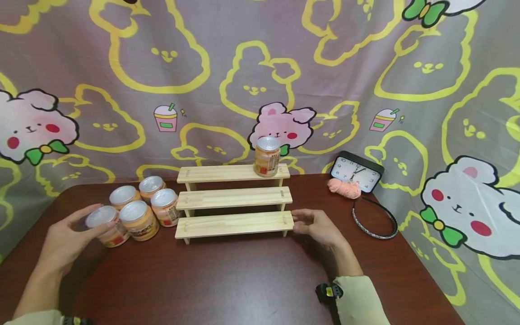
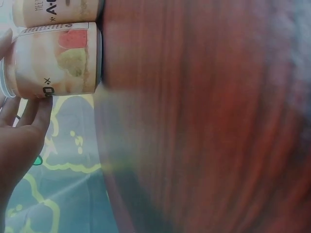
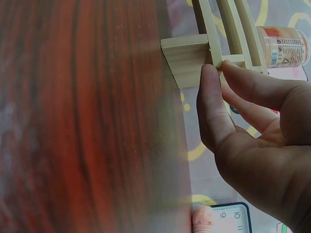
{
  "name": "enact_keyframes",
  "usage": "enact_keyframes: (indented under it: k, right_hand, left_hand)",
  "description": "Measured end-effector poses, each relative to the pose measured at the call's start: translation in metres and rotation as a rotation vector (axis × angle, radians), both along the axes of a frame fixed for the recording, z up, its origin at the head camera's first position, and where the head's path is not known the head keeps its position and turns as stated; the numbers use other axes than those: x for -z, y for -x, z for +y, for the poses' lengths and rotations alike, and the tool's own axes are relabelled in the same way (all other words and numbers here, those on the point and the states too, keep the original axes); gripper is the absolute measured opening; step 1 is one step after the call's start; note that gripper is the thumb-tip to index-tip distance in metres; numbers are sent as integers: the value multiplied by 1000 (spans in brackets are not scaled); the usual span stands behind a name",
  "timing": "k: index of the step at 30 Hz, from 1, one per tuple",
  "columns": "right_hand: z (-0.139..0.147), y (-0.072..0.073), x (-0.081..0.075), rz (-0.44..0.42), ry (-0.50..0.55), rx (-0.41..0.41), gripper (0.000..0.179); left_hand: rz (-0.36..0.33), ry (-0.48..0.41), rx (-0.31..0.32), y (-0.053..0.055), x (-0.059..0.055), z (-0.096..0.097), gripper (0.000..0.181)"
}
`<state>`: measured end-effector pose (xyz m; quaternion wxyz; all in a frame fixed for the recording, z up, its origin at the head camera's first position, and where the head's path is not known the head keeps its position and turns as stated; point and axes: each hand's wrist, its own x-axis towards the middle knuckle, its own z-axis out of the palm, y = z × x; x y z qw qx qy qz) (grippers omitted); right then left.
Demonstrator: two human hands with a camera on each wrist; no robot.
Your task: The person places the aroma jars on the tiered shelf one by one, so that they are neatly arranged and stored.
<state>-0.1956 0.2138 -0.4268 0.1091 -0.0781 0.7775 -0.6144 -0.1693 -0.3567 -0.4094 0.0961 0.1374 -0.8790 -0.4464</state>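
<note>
My left hand (image 1: 65, 239) holds a can (image 1: 110, 230) with a silver lid and an orange-and-cream label, thumb on one side and fingers on the other. This can stands upright on the table in a cluster with several similar cans (image 1: 140, 223); in the left wrist view the held can (image 2: 53, 60) touches its neighbour. At the right end of a three-step wooden display shelf (image 1: 233, 225), my right hand (image 1: 318, 228) pinches the lowest board between thumb and fingertips. Another can (image 1: 267, 158) stands upright on the top step, toward the right.
On the right of the brown table (image 1: 243, 280) a black-framed clock (image 1: 357, 171) leans back, with a pink yarn bundle (image 1: 344, 188) before it. A dark glittery headband (image 1: 373, 230) lies closer. A patterned curtain (image 1: 227, 67) hangs behind the table.
</note>
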Motion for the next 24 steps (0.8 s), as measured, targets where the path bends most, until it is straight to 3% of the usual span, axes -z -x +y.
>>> enact_keyframes:
  k: [8,15,24]
  right_hand:
    - [1,0,0,3,6,-1,46]
    - [0,0,-1,2,3,10,46]
    - [0,0,0,8,-4,-1,46]
  left_hand:
    - [2,38,-60,0,-16,4,84]
    - [117,-36,-53,-4,-32,10,68]
    - [132,0,-99,-3,-53,22,72]
